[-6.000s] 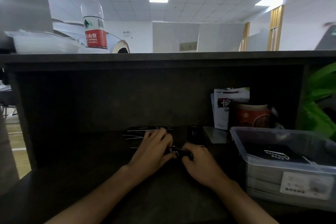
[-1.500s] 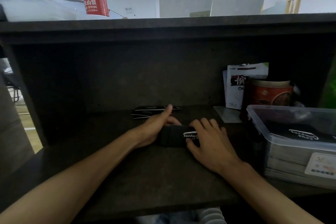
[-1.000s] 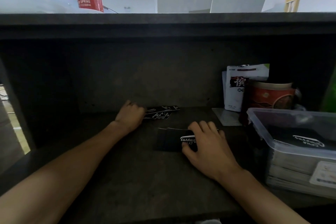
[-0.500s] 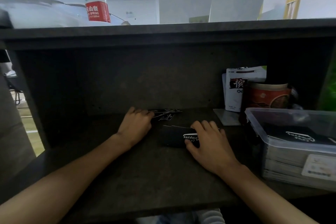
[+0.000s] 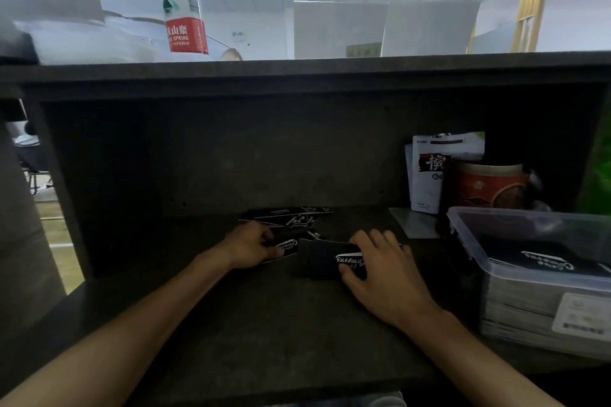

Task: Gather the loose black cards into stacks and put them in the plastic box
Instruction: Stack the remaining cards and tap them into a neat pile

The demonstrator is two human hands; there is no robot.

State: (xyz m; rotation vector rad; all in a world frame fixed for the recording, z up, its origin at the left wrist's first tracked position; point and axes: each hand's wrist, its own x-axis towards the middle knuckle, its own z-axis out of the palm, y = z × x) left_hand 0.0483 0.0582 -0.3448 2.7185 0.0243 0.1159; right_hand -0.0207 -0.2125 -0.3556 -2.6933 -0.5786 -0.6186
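Several loose black cards (image 5: 291, 218) with white lettering lie scattered at the back of the dark desk. My left hand (image 5: 249, 246) pinches a few black cards (image 5: 287, 246) just in front of that pile. To the right, my right hand (image 5: 383, 266) holds a gathered stack of black cards (image 5: 325, 263) against the desk, thumb on its near edge and fingers curled over its far edge. The clear plastic box (image 5: 469, 225) stands at the right, with card stacks inside and a black card (image 5: 542, 261) on top.
A white pouch (image 5: 426, 172) and a red tin (image 5: 486, 187) stand behind the box. A clear flat lid (image 5: 413, 225) lies on the desk near them. A water bottle (image 5: 182, 3) stands on the shelf above. The desk's front edge (image 5: 297, 383) is close to me.
My left hand has pulled back from the scattered pile toward me, bringing a few cards with it. My right hand has stayed on the stack.
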